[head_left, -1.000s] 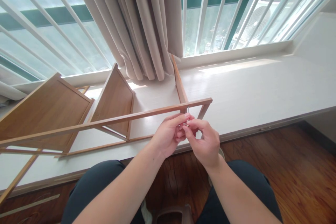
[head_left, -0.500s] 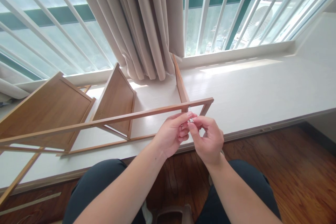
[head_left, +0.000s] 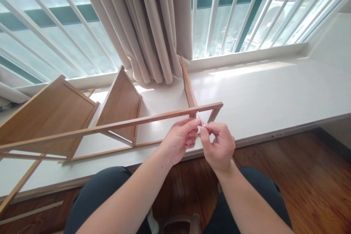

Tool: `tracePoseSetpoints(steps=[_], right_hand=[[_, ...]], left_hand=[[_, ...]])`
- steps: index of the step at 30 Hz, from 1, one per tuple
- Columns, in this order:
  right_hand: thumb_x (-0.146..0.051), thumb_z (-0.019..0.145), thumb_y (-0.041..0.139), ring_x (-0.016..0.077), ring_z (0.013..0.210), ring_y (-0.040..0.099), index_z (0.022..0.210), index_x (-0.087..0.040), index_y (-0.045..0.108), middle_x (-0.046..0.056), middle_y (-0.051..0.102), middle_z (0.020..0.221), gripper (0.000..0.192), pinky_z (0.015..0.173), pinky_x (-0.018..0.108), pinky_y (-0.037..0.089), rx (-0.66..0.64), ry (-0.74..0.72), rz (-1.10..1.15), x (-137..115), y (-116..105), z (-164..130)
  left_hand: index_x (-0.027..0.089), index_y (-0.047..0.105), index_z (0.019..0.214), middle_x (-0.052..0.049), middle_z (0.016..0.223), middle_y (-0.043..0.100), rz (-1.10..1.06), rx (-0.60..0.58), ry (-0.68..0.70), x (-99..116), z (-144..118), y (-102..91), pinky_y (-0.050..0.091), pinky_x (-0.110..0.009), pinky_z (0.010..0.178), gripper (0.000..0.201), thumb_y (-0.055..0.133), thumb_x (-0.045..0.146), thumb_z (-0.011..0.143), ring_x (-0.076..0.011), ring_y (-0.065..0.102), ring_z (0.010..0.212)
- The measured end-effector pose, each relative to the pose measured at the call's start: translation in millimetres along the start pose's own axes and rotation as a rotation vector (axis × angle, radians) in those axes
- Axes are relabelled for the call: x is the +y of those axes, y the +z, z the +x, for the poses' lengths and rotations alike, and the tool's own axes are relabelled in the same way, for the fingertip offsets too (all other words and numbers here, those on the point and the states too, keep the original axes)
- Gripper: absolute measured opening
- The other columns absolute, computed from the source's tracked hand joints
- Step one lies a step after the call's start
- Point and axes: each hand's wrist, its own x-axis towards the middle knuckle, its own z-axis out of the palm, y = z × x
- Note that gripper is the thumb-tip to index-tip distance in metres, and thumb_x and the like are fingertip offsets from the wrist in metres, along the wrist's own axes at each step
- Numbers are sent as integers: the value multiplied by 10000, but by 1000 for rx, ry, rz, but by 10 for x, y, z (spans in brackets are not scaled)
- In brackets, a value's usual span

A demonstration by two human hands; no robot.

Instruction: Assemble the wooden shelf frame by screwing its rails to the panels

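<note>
A thin silver hex key (head_left: 200,117) slants with its upper tip at the underside of a wooden rail (head_left: 153,116), near the rail's right end. Its lower end is pinched between the thumb and forefinger of my right hand (head_left: 219,146). My left hand (head_left: 179,139) is closed, thumb and forefinger together against the key's shaft just below the rail. The rail belongs to a wooden shelf frame lying on its side, with a narrow wooden panel (head_left: 188,84) meeting the rail above my hands. Whatever the key's tip sits in is hidden.
The frame rests on a white window ledge (head_left: 260,95). Wooden shelf boards (head_left: 120,106) stand slanted at the left. Behind hang a beige curtain (head_left: 153,25) and white window bars. Below are my knees, a small stool (head_left: 196,223) and the wooden floor (head_left: 274,175).
My right hand has shifted slightly right, and the lower end of the hex key has swung right with it. My left hand and the wooden frame stay nearly where they were.
</note>
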Motion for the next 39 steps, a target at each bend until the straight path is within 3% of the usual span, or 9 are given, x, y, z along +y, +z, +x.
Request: tracePoseSetpoints(steps=[4,7,11,14,19,22,27,35,39], right_hand=[[-156,891,697,79,636,633,989,-229,637,-45,681,766,136,619,195,545,-6,13,11,-8,-3,23],[-165,894,690,89,619,630,974,-224,636,-40,671,744,113,598,210,546,-6,16,16,-15,-10,32],[-178,895,683,103,609,621,955,-220,638,-32,653,724,86,587,231,546,-4,14,7,-25,-13,33],[-170,893,685,96,610,611,962,-217,639,-38,641,713,96,600,224,542,-9,20,18,-29,-12,35],[-155,892,685,94,619,608,963,-214,641,-41,636,714,102,608,221,533,-10,32,40,-22,-14,25],[-169,903,676,97,608,602,970,-213,640,-42,631,714,88,602,233,530,-25,114,104,-7,-16,-8],[-193,920,666,103,597,589,967,-212,627,-40,610,711,64,605,259,523,-39,210,191,20,-10,-66],[-219,950,631,105,612,581,948,-210,588,-34,603,716,44,612,264,500,-66,283,258,28,2,-85],[-228,953,622,105,605,571,952,-208,582,-36,594,707,45,607,261,492,-78,288,264,18,-6,-74]], left_hand=[[173,552,694,71,580,364,164,10,3,-52,27,-88,170,-224,438,420,662,537,872,-48,304,455],[176,545,627,55,524,374,502,-40,-40,-101,33,-191,223,-238,450,489,571,582,899,-68,323,455],[178,617,602,7,507,510,1100,-123,-288,-196,32,-325,340,-258,472,511,521,590,889,-107,451,432],[179,621,557,-35,521,598,1374,-139,-432,-318,65,-416,428,-300,510,546,504,599,886,-146,525,406],[171,612,523,-65,564,665,1403,-182,-531,-518,157,-534,519,-324,604,614,450,601,930,-139,547,395],[169,609,512,-78,537,654,1408,-156,-537,-578,201,-568,515,-320,572,622,445,592,938,-144,544,394],[162,635,521,-104,538,656,1331,-189,-580,-583,282,-620,471,-314,476,682,406,664,923,-176,574,409],[150,656,536,-114,562,677,1308,-202,-588,-601,331,-668,464,-311,464,650,377,579,936,-171,578,401],[147,650,524,-125,564,678,1307,-195,-577,-614,324,-657,454,-309,457,664,406,623,918,-177,583,407]])
